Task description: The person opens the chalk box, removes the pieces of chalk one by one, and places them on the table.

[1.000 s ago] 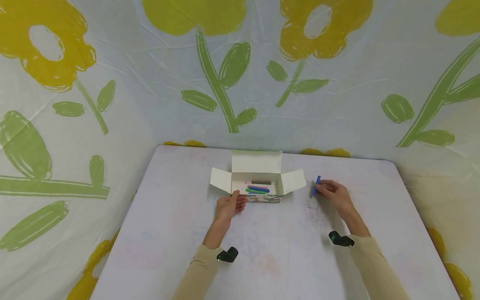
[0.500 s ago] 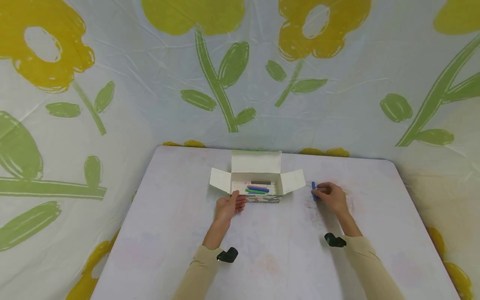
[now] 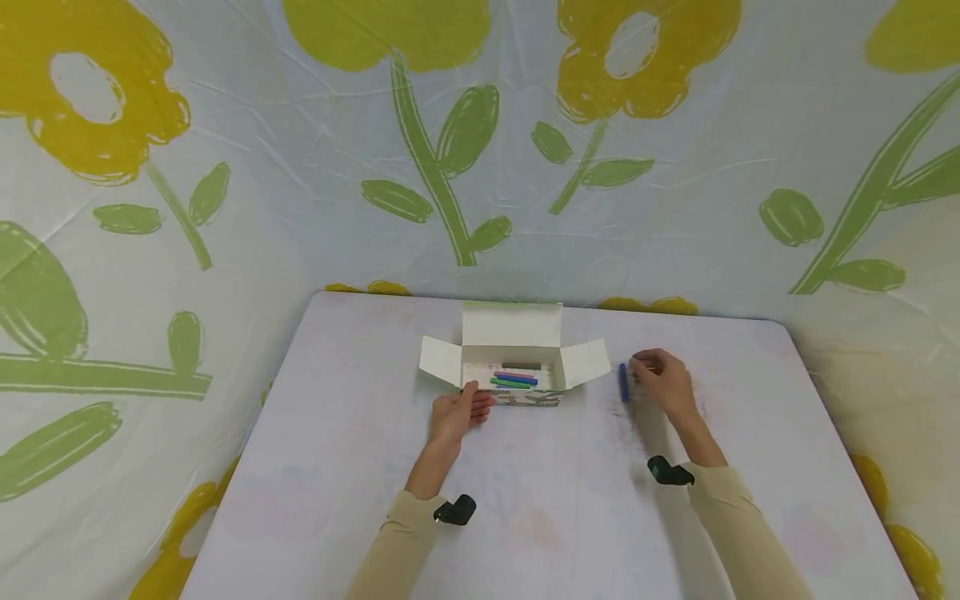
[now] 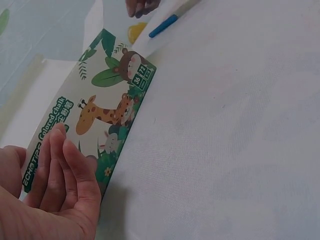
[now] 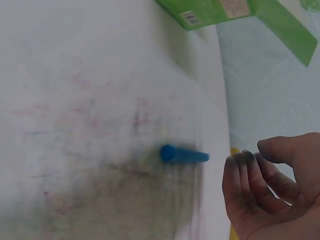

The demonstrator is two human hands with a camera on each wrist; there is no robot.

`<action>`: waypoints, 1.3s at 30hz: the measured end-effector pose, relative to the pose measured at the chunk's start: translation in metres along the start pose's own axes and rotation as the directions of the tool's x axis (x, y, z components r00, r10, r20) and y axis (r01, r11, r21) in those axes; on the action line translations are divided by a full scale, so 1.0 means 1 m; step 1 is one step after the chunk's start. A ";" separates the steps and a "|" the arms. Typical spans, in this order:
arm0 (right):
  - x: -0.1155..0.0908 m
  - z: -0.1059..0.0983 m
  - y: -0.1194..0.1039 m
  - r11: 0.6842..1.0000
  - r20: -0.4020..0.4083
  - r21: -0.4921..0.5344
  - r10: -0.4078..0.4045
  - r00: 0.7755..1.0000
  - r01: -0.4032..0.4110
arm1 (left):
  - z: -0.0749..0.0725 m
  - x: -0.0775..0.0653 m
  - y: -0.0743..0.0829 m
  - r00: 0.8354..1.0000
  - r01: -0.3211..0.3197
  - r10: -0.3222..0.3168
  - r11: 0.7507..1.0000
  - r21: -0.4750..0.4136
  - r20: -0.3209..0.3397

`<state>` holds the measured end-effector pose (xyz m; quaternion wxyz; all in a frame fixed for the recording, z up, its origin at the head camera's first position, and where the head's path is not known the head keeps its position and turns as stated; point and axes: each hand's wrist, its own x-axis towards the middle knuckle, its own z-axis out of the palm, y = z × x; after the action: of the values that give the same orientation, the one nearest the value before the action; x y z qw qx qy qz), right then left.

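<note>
Pale cloth (image 3: 300,225) printed with big yellow flowers (image 3: 146,50) and green leaves (image 3: 468,129) surrounds a whitish tabletop (image 3: 337,492) with rounded far corners. Toward the far edge, slightly left of its middle, stands an open cardboard box (image 3: 527,399), its lid (image 3: 512,324) raised at the back and the two side flaps (image 3: 587,362) spread outward. Cream with a green lower border, the near wall shows a giraffe, a rabbit and other animals, plus the words "Colored chalk"; another side is green with a barcode (image 5: 190,18). Inside, a black stick (image 3: 521,366) lies behind a loose group of pink, blue and green sticks (image 3: 517,379).

The left hand (image 3: 453,414) holds the box's near wall at its left part, thumb over the rim and fingers against the printed outside.

A single blue chalk (image 5: 186,154) lies on the tabletop between the box and the far right corner, pointing roughly at the far edge. It is a plain, evenly coloured stick with a round end. Faint pink and dark smudges (image 5: 90,117) mark the surface around it. Just to its right, and apart from it, hangs the right hand (image 3: 665,385), its fingers loosely bent, a gap between thumb and fingertips, pinching nothing.
</note>
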<state>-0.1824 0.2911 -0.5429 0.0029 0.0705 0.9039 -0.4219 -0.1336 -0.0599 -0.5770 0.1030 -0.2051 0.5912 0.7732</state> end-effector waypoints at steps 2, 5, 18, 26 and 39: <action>0.000 -0.002 -0.006 1.000 -0.008 0.014 -0.026 1.000 0.026 | 0.000 0.000 0.000 1.000 0.000 0.000 1.000 -0.002 -0.003; 0.001 -0.004 -0.015 0.996 -0.025 0.051 -0.075 0.997 0.076 | 0.000 0.000 0.000 1.000 -0.001 0.001 1.000 -0.004 -0.002; 0.006 0.001 -0.073 0.943 0.002 0.188 -0.281 0.960 0.276 | -0.001 -0.003 0.001 1.000 -0.007 0.007 1.000 -0.007 -0.004; 0.007 0.022 -0.097 0.931 0.061 0.170 -0.338 0.939 0.324 | -0.001 -0.004 0.002 1.000 -0.006 0.006 1.000 -0.013 0.000; 0.003 0.066 -0.105 0.885 0.193 0.127 -0.465 0.864 0.448 | -0.001 -0.003 -0.001 1.000 -0.006 0.006 1.000 -0.022 0.023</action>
<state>-0.2029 0.1749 -0.5054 -0.0006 -0.1919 0.8717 -0.4508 -0.1304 -0.0608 -0.5768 0.1054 -0.1955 0.5822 0.7821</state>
